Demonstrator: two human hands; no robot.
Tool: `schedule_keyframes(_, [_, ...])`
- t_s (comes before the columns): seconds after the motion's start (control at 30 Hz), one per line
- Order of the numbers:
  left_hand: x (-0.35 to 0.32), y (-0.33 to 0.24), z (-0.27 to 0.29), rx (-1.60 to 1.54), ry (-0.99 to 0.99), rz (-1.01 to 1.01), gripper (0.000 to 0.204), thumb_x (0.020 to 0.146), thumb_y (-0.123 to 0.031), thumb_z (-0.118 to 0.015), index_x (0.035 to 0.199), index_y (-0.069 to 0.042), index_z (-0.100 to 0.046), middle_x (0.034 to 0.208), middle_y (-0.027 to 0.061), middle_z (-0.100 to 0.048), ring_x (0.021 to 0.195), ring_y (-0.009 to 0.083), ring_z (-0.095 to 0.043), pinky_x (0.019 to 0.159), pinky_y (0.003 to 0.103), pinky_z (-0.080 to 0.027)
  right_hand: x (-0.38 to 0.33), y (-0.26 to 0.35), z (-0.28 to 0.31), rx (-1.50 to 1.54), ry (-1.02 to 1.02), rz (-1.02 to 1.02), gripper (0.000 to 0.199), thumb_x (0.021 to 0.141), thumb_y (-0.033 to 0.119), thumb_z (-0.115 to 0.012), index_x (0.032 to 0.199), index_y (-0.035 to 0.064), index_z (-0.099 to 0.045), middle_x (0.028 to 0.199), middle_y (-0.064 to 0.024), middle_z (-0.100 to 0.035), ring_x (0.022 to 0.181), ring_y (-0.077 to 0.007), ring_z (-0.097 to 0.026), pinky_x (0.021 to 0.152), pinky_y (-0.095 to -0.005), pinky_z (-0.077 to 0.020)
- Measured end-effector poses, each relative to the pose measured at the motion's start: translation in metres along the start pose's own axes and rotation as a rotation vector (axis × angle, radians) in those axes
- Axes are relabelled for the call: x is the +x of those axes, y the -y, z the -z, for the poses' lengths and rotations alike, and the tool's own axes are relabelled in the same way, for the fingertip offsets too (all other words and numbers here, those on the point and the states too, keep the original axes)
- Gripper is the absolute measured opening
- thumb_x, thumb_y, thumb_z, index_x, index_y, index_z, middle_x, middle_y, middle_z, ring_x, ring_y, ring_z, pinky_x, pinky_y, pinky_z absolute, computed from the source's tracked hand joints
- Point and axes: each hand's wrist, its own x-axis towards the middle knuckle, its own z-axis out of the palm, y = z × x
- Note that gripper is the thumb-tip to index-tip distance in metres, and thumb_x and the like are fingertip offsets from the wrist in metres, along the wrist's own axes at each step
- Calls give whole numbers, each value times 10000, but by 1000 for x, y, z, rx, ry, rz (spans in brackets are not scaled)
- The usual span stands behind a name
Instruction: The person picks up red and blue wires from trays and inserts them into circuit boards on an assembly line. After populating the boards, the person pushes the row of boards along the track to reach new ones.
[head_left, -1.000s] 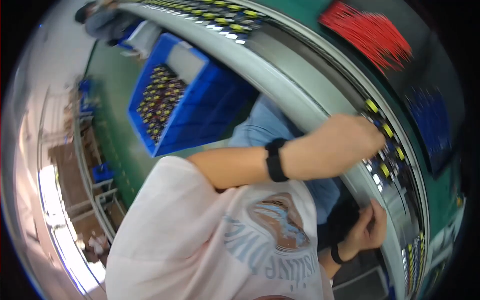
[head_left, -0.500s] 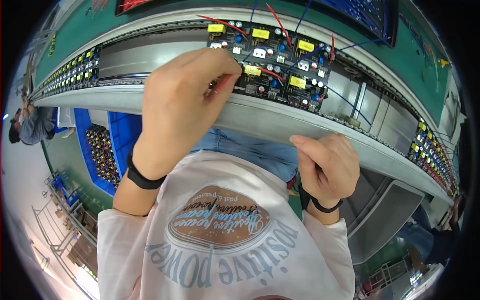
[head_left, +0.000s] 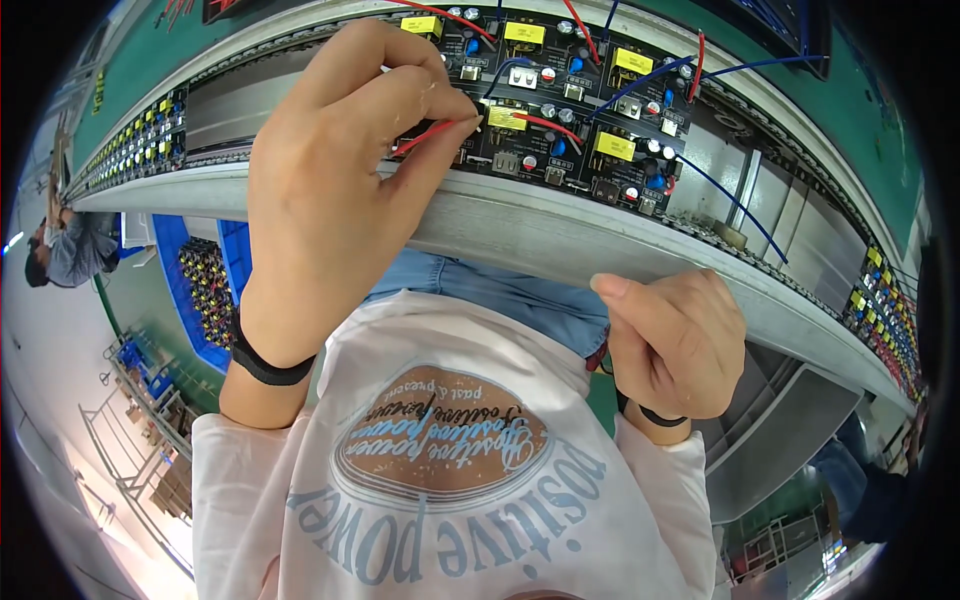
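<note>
My left hand (head_left: 335, 175) is over the left end of a panel of black circuit boards (head_left: 548, 92), its thumb and index finger pinched on a red wire (head_left: 424, 136). The wire's tip pokes out beside a yellow block component (head_left: 508, 117). Part of the panel is hidden beneath this hand. The boards carry yellow blocks, white connectors, and several red and blue wires, among them a long blue wire (head_left: 735, 203) trailing off to the right. My right hand (head_left: 685, 345) hangs just on my side of the metal rail (head_left: 560, 235), fingers curled closed, with nothing visible in them.
More boards lie on the conveyor at the far left (head_left: 140, 140) and far right (head_left: 880, 310). Blue wires fill a dark tray (head_left: 775, 65) at the back right. A blue bin (head_left: 172, 275) with boards stands left, a grey bin (head_left: 785, 440) lower right. Another person (head_left: 80, 240) is far left.
My left hand has shifted slightly left and up, still pinching the red wire. The boards sit a little farther right and higher in view. My right hand appears slightly farther right, still curled.
</note>
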Motion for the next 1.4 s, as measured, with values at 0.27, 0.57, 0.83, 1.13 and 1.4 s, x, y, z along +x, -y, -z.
schedule_keyframes(0.27, [-12, 6, 13, -74, -15, 27, 260, 813, 56, -776, 1054, -39, -755, 1026, 44, -716, 770, 106, -601, 590, 235, -438, 27, 23, -27, 21, 216, 31, 331, 743, -53, -746, 1054, 60, -757, 827, -48, -692, 592, -221, -607, 550, -326, -434])
schedule_keyframes(0.57, [-81, 94, 79, -3, -336, 227, 276, 908, 32, -697, 1174, -34, -725, 1105, 105, -736, 945, 268, -693, 806, 333, -531, 75, 60, -102, -376, 414, 22, 312, 884, 35, -681, 1190, 91, -675, 1164, -83, -730, 724, -294, -703, 631, -390, -551])
schedule_keyframes(0.83, [-135, 234, 128, 455, -588, 391, 481, 938, -264, -750, 1336, -28, -619, 1337, 199, -635, 1232, 399, -594, 1050, 466, -454, 72, 54, -90, -420, 411, -68, 232, 953, 46, -656, 1181, 77, -679, 1113, -131, -742, 785, -345, -717, 678, -411, -571])
schedule_keyframes(1.13, [-135, 299, 144, 482, -555, 489, 603, 940, -378, -741, 1370, 16, -588, 1403, 249, -600, 1310, 419, -557, 1123, 482, -422, 45, 34, -30, -549, 291, -296, 177, 976, 62, -655, 1138, 47, -724, 1060, -149, -760, 888, -354, -731, 757, -401, -569])
schedule_keyframes(1.4, [-126, 289, 130, 365, -345, 609, 521, 950, -280, -739, 1310, 74, -611, 1366, 258, -626, 1284, 413, -575, 1105, 459, -442, 26, 26, 19, -606, 134, -448, 176, 987, 107, -661, 1120, 30, -746, 1065, -180, -761, 949, -353, -739, 820, -395, -578])
